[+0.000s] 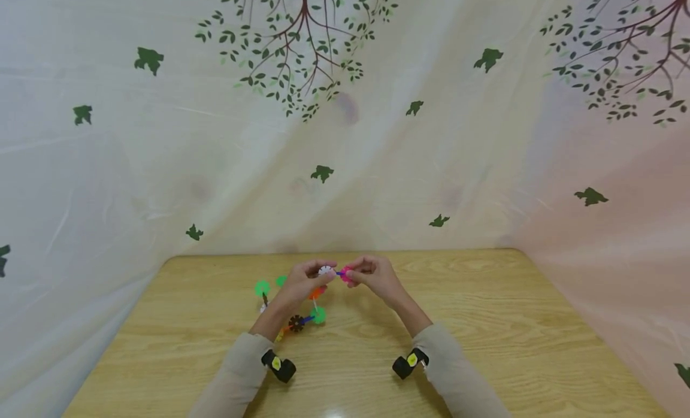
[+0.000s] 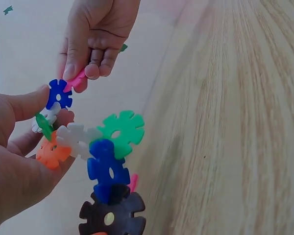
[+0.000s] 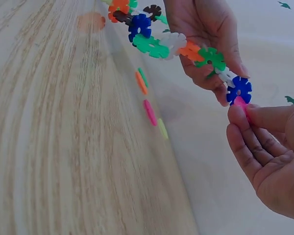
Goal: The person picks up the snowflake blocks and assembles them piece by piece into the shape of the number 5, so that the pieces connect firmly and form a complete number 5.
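A chain of slotted plastic snowflake discs in several colours hangs from my left hand (image 1: 299,284). That hand pinches a white disc (image 1: 325,270) near the chain's end. A blue disc (image 3: 233,94) slots into the white one and sticks out between the hands. My right hand (image 1: 379,280) pinches a pink disc (image 2: 76,80) between thumb and fingers, its edge meeting the blue disc. Below the left hand trail an orange disc (image 2: 51,155), a green disc (image 2: 132,129), another blue disc (image 2: 100,169) and a brown disc (image 2: 127,218).
Loose discs lie on the wooden table (image 1: 485,322), among them an orange disc (image 3: 141,83), a pink disc (image 3: 150,112) and a yellow disc (image 3: 162,129). A pale curtain (image 1: 242,184) with printed leaves and birds hangs behind the table's far edge.
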The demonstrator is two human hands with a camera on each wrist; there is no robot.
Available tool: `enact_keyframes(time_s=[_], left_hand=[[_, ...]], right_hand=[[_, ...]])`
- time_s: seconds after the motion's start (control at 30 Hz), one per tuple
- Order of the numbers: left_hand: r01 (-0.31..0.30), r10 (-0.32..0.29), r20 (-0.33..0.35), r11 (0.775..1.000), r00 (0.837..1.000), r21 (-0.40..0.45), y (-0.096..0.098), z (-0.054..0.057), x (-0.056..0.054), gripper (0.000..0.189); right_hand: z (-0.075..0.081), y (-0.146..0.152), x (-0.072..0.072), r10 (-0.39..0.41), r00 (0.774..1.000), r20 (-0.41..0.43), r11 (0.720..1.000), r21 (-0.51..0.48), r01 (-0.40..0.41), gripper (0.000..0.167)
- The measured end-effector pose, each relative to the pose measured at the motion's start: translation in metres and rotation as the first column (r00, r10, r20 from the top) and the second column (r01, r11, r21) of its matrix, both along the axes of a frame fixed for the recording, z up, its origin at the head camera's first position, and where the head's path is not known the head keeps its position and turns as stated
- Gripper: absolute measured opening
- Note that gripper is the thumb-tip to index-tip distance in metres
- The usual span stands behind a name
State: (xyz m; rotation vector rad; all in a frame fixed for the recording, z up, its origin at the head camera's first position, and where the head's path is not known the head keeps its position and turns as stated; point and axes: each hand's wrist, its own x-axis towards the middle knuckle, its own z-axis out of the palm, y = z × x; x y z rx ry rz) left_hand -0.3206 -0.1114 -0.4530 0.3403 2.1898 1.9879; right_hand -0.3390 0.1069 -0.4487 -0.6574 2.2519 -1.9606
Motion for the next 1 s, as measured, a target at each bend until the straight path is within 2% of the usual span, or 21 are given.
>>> enact_keyframes(time_s=[0.17, 0.33, 0.47, 0.7, 1.0], left_hand=[[0.064, -0.064, -0.026, 0.998, 0.998, -0.019, -0.002, 0.000, 0.000, 0.037], [0.136, -0.139, -0.072, 0.990, 0.988, -0.038, -0.003, 0.000, -0.001, 0.033], [0.162, -0.166, -0.086, 0.986, 0.982, -0.049, -0.003, -0.001, -0.003, 0.035], [0.141, -0.145, -0.064, 0.988, 0.987, -0.061, -0.003, 0.001, -0.002, 0.034], [0.068, -0.067, 0.023, 0.997, 0.998, -0.043, -0.012, 0.003, -0.004, 0.034]], right_hand=[[0.000, -0.001, -0.001, -0.002, 1.000, 0.003, 1.000, 0.003, 0.002, 0.020], [-0.001, 0.001, -0.002, 0.023, 1.000, -0.003, 0.999, 0.026, -0.023, 0.020], [-0.001, -0.001, -0.002, 0.025, 1.000, 0.000, 0.999, 0.031, -0.025, 0.021], [0.000, -0.002, -0.002, 0.027, 1.000, 0.011, 0.999, 0.043, -0.028, 0.024], [-0.002, 0.001, -0.005, 0.049, 0.999, 0.024, 0.994, 0.100, -0.051, 0.027]])
